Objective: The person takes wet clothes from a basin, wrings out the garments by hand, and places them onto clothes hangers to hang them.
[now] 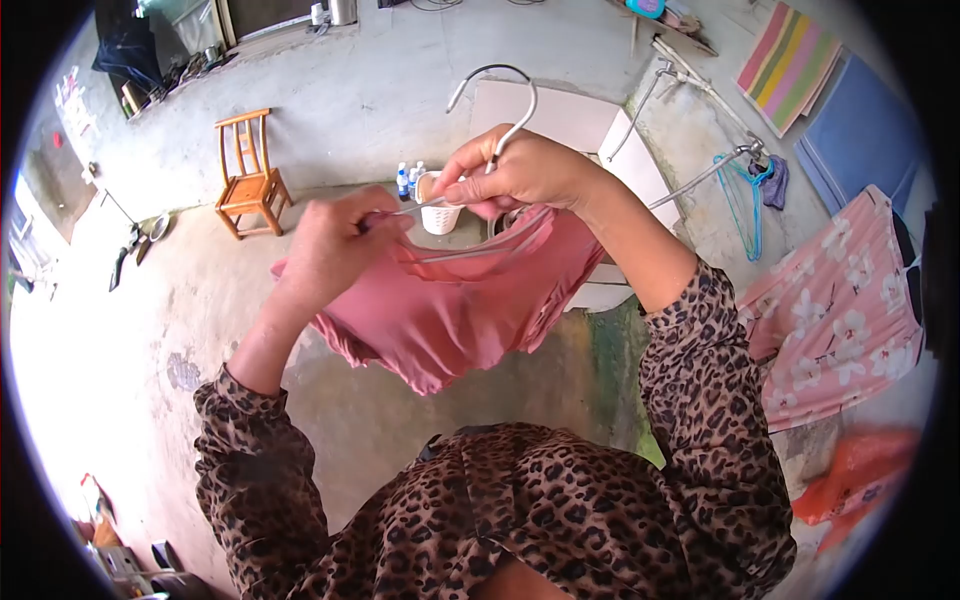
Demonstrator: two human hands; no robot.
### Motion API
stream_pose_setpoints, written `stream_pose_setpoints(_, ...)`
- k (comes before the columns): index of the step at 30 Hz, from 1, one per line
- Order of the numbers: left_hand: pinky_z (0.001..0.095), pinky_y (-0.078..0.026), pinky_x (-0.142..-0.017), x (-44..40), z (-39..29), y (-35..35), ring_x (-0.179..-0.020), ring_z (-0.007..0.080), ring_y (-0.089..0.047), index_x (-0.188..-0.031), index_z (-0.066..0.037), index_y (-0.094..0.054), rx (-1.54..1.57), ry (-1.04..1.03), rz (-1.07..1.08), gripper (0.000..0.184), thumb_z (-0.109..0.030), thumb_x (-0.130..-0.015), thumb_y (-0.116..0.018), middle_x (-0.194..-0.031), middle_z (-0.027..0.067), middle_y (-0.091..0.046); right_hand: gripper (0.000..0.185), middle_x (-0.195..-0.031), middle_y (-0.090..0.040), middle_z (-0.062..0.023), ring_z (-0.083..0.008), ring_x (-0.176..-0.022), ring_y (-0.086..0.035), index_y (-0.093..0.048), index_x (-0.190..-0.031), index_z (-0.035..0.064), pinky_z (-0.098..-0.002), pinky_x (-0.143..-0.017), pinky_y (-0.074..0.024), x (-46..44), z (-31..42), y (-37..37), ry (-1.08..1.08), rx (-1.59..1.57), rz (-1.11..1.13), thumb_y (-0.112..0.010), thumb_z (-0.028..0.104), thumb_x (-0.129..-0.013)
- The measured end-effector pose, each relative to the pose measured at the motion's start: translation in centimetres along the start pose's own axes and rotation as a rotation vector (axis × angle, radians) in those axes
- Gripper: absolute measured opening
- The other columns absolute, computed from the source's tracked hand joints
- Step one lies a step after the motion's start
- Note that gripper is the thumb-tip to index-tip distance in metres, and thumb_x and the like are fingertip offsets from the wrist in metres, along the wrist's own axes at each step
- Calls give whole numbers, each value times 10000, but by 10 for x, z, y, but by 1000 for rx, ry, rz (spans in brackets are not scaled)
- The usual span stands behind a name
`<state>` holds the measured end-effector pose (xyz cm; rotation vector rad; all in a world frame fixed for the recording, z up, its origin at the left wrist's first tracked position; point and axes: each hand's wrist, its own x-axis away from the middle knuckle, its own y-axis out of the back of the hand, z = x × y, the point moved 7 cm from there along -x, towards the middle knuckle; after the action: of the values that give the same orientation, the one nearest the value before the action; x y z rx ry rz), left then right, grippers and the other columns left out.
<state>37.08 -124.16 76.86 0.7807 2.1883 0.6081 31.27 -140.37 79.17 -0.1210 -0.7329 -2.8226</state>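
A pink garment [450,315] hangs in front of me, its gathered lower edge loose. A white wire hanger [522,120] sits at its neckline, with the hook pointing up. My right hand [535,170] is closed around the hanger just below the hook. My left hand [340,240] is closed on the garment's upper edge at the left; its fingertips are partly hidden, and I cannot tell whether they also pinch the hanger's arm.
A metal rail [700,175] at the right carries a blue hanger [745,200]. Nearby hang a floral pink cloth [830,295], a blue cloth [855,130] and a striped towel [790,65]. Farther back are a wooden chair [250,185], a white basket [440,215] and several bottles [404,182].
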Motion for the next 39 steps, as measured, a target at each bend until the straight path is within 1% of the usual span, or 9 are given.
stream_pose_setpoints(4, 205, -331, -507, 4, 13, 22, -581, 18, -407, -852, -9, -641, 97, -69, -125, 68, -44, -813, -685, -615, -33, -513, 685, -1266, -512, -90, -165, -1158, -480, -367, -1393, 41, -321, -1027, -362, 18, -5, 40, 256, -66, -67, -710, 201, -822)
stream_pose_setpoints(9, 188, -289, -538, 17, 46, 69, -601, 17, -367, -840, -28, -648, 130, 68, -207, 36, -31, -821, -679, -659, -76, -493, 651, -1203, -552, -72, -160, -1112, -509, -439, -1347, 63, -339, -998, -393, 62, -126, 109, 35, 113, -238, -742, 176, -782)
stream_pose_setpoints(16, 166, -365, -642, 29, 14, 119, -695, 6, -466, -848, -39, -628, 82, 123, -293, 39, -59, -857, -661, -724, -65, -549, 715, -1063, -643, -144, -184, -946, -610, -481, -1272, -59, -288, -835, -469, 66, -348, -18, -327, 216, -25, -759, 353, -758)
stream_pose_setpoints(27, 179, -366, -660, 52, 26, 168, -709, 28, -481, -855, -47, -624, -47, 184, -434, 90, -128, -889, -641, -746, -46, -571, 191, -736, -689, -95, -161, -722, -660, -687, -860, 5, -304, -642, -495, 32, -391, -85, -257, -264, -679, -622, 180, -819)
stream_pose_setpoints(30, 176, -360, -657, 67, 46, 186, -704, 25, -472, -851, -44, -626, -40, 216, -496, 96, -130, -889, -642, -733, -47, -562, 179, -671, -647, -117, -221, -659, -648, -654, -755, -18, -356, -575, -475, 69, -376, -37, -251, 490, -1042, -625, 158, -772)
stream_pose_setpoints(33, 176, -352, -646, 83, 71, 194, -690, 24, -454, -844, -42, -628, -6, 259, -526, 96, -125, -887, -642, -723, -48, -553, 152, -662, -625, -139, -279, -653, -626, -644, -744, -15, -362, -583, -470, 70, -303, -74, -143, -29, -44, -614, 134, -755)
stream_pose_setpoints(35, 177, -344, -638, 96, 85, 198, -680, 25, -439, -837, -42, -629, -2, 303, -520, 91, -118, -888, -639, -721, -50, -543, 136, -708, -645, -144, -236, -664, -622, -649, -800, -12, -331, -613, -472, 79, -349, -8, -17, 65, -443, -612, 114, -765)
stream_pose_setpoints(37, 180, -325, -619, 105, 96, 194, -665, 24, -410, -816, -43, -617, -19, 303, -521, 82, -88, -882, -638, -713, -64, -510, 154, -747, -668, -102, -174, -680, -611, -666, -883, 0, -304, -642, -469, 124, -332, 52, -424, 460, -850, -609, 86, -769)
stream_pose_setpoints(39, 182, -319, -612, 111, 106, 194, -661, 22, -402, -811, -43, -610, -55, 273, -502, 79, -75, -876, -642, -707, -71, -495, 108, -743, -658, -112, -157, -678, -604, -646, -829, -10, -314, -625, -458, 107, -305, 6, -163, 238, -294, -609, 77, -775)
